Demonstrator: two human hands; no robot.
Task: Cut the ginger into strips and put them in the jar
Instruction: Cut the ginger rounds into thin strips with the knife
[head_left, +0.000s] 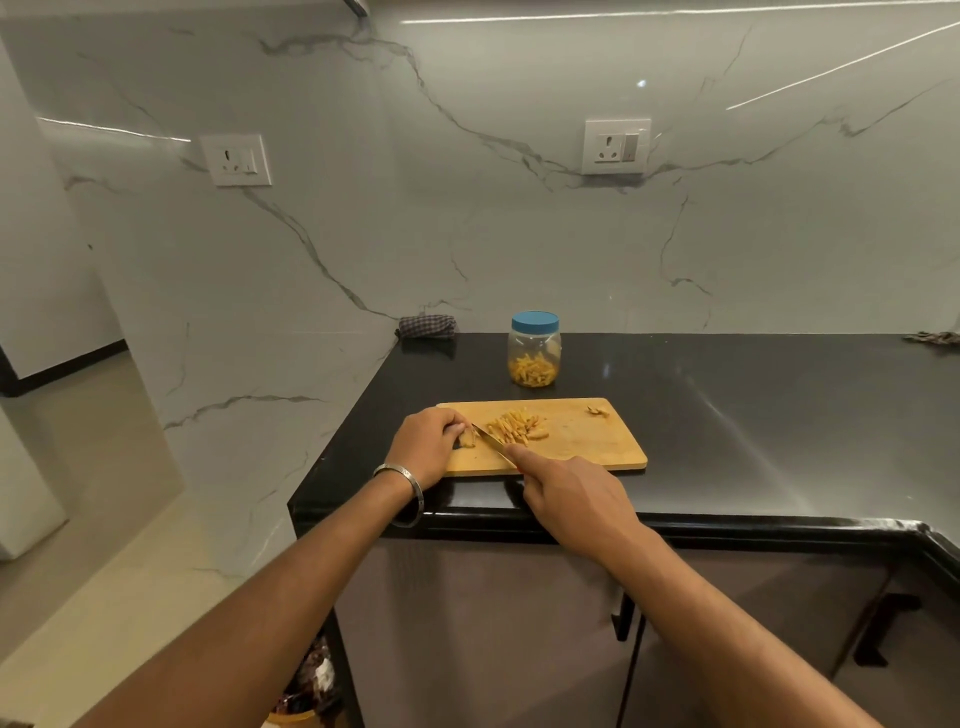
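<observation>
Left hand fingers curled, right hand forefinger extended forward.

Dim warm light, wide-angle edge distortion
</observation>
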